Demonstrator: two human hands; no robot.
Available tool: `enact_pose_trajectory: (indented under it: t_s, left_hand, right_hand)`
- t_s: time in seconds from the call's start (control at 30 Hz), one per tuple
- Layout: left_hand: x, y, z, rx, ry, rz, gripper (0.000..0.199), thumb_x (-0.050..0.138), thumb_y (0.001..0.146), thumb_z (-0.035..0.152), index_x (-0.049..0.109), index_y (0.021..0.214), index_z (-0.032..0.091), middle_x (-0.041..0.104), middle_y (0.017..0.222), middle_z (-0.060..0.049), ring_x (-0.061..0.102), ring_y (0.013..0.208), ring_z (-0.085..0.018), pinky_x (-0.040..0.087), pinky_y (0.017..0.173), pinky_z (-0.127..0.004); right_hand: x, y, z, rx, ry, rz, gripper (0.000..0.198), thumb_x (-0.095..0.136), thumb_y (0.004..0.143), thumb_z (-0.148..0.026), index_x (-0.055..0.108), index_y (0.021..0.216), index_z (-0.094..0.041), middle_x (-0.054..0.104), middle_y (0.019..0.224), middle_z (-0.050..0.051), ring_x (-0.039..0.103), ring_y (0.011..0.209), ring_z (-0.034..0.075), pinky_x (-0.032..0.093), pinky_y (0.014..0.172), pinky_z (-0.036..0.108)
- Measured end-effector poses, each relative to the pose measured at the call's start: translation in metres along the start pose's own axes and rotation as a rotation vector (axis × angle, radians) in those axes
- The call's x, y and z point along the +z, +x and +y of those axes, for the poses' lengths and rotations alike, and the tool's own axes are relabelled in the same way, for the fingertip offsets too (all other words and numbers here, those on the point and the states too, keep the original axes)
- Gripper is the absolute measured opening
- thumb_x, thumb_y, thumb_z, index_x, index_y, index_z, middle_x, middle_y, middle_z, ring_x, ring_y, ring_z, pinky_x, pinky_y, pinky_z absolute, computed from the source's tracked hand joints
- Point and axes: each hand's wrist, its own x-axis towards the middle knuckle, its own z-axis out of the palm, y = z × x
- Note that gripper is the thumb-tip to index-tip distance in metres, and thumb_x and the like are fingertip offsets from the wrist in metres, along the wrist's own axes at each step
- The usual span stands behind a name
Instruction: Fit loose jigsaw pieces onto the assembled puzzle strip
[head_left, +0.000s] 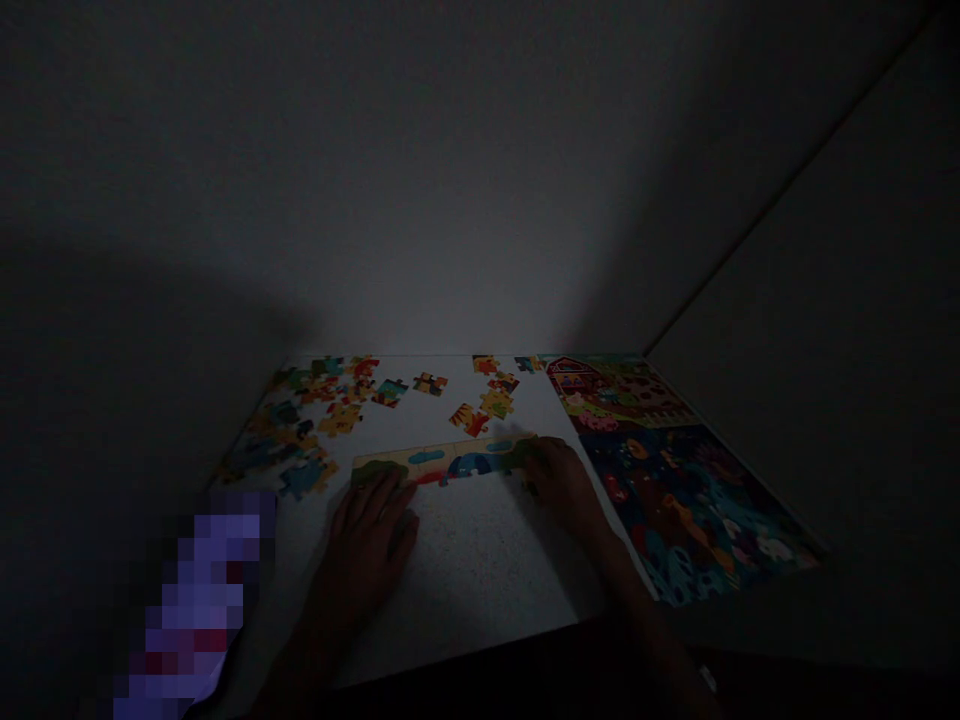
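A joined strip of puzzle pieces (431, 463) lies across the white table, showing clouds, bushes and a blue shape. My left hand (375, 525) rests on its left end, fingers stretched out and lying flat, with nothing gripped. At the strip's right end is my right hand (559, 485), its fingers bent down around a dark green puzzle piece (531, 488); the fingertips are dim and partly hidden. Just beyond the strip, several loose pieces lie, among them an orange striped piece (470, 420) and a yellow piece (496, 402).
A heap of loose puzzle pieces (300, 430) covers the table's left side. On the right lie a farm picture (622, 395) and a dark sea picture (690, 510). A pale wall (465, 200) rises behind the table. A lit, pixelated screen (195, 610) is at lower left.
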Motion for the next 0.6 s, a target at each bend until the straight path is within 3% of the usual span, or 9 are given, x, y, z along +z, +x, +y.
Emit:
enact_pose_trajectory:
  t_s: [0.1,0.23,0.33,0.47,0.6]
  left_hand:
    - [0.001,0.000,-0.001,-0.012,0.001,-0.014,0.041,0.043,0.096,0.034,0.063,0.131,0.024,0.056,0.143,-0.009,0.051,0.133,-0.030,0.038,0.111,-0.056]
    - [0.002,-0.001,-0.002,-0.016,-0.015,0.003,0.040,0.044,0.096,0.033,0.062,0.132,0.026,0.056,0.143,-0.008,0.050,0.133,-0.029,0.037,0.113,-0.054]
    - [0.004,-0.003,-0.003,-0.001,-0.017,0.017,0.040,0.044,0.097,0.032,0.060,0.133,0.028,0.056,0.143,-0.006,0.050,0.133,-0.027,0.037,0.113,-0.052]
    - [0.004,-0.005,-0.002,0.003,0.001,0.049,0.040,0.043,0.098,0.032,0.059,0.134,0.027,0.055,0.145,-0.007,0.049,0.134,-0.026,0.037,0.113,-0.051]
    - [0.005,-0.005,-0.002,0.009,0.019,0.044,0.040,0.042,0.099,0.034,0.058,0.135,0.027,0.055,0.144,-0.007,0.049,0.134,-0.026,0.037,0.113,-0.051]
  right_hand:
    - [0.009,0.036,-0.019,-0.030,-0.082,-0.199,0.034,0.050,0.094,-0.027,0.065,0.123,-0.016,0.066,0.121,0.012,0.061,0.109,0.022,0.044,0.096,0.032]
    - [0.031,0.070,-0.044,-0.110,-0.266,-0.286,0.039,0.046,0.099,-0.036,0.060,0.132,-0.019,0.062,0.129,0.014,0.056,0.118,0.026,0.043,0.096,0.035]
    - [0.048,0.082,-0.057,-0.164,-0.336,-0.295,0.046,0.047,0.099,-0.041,0.053,0.139,-0.019,0.058,0.134,0.016,0.051,0.123,0.030,0.042,0.098,0.039]
    - [0.066,0.090,-0.063,-0.136,-0.330,-0.223,0.055,0.048,0.097,-0.050,0.048,0.144,-0.021,0.057,0.135,0.016,0.049,0.124,0.031,0.040,0.101,0.042]
    - [0.070,0.101,-0.060,-0.134,-0.256,-0.225,0.037,0.047,0.098,-0.027,0.062,0.132,-0.022,0.062,0.128,0.013,0.054,0.119,0.025,0.041,0.101,0.035]
